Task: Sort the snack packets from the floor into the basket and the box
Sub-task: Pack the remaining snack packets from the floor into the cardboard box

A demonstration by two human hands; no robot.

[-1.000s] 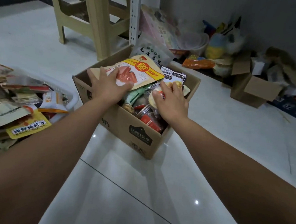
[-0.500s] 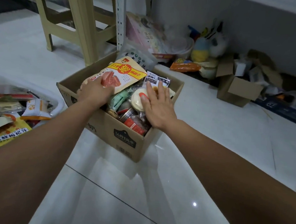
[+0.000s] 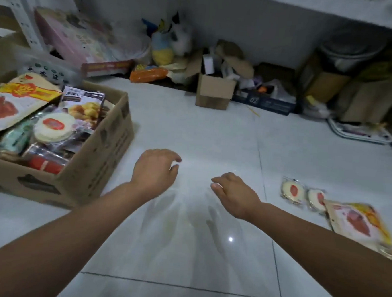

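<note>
A cardboard box (image 3: pixel 101 155) stands on the floor at the left, piled with snack packets, a large yellow-and-white packet (image 3: pixel 10 105) lying on top. My left hand (image 3: pixel 155 168) hovers empty over the tiles just right of the box, fingers loosely curled. My right hand (image 3: pixel 232 192) hangs beside it, also empty with fingers apart. On the floor at the right lie two round white cakes in clear wrap (image 3: pixel 303 195) and a large yellow-and-white packet (image 3: pixel 359 223), partly behind my right forearm. The basket is out of view.
Along the far wall sit a small open carton (image 3: pixel 214 91), a pink flat box (image 3: pixel 82 40), an orange packet (image 3: pixel 148 73), soft toys and more cartons. White glossy tiles (image 3: pixel 203 130) stretch between the box and the packets at the right.
Both hands have left the box and its packets and swung right, now hanging empty over the floor. The view has turned right, so the basket is gone and packets on the floor appear.
</note>
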